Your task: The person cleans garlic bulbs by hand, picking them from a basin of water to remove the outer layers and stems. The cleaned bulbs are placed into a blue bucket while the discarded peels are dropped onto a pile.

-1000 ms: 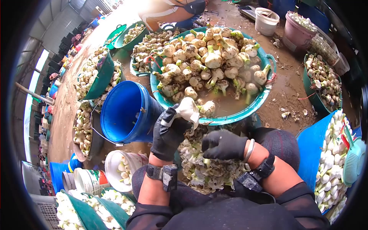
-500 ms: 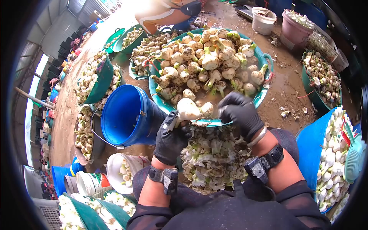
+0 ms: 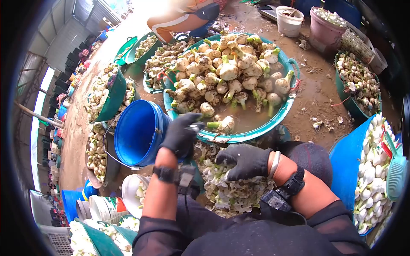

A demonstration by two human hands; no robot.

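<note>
My left hand (image 3: 183, 133), in a dark glove, is at the right side of the blue bucket (image 3: 137, 132), its fingers curled. A small silvery piece shows at its fingertips; what the fingers hold is hidden. Lower down, my gloved right hand (image 3: 247, 162) is over a heap of pale peelings (image 3: 232, 194), fingers and thumb apart with nothing visible between them. Ahead, a green tub (image 3: 252, 137) holds muddy water and a mound of soil-stained bulbs like fresh garlic (image 3: 228, 71). One bulb with a green stem (image 3: 227, 124) lies at its near edge.
To the right, a blue container (image 3: 344, 170) holds clean white bulbs (image 3: 369, 187) beside a pale green basket (image 3: 397, 175). White buckets (image 3: 100, 209) and green tubs of bulbs (image 3: 97, 239) stand at lower left. A person (image 3: 181, 23) crouches beyond the tub.
The large pale bulb in my left hand is no longer visible; that hand has risen toward the bucket. My right hand has moved down and left from the tub's rim to above the peelings.
</note>
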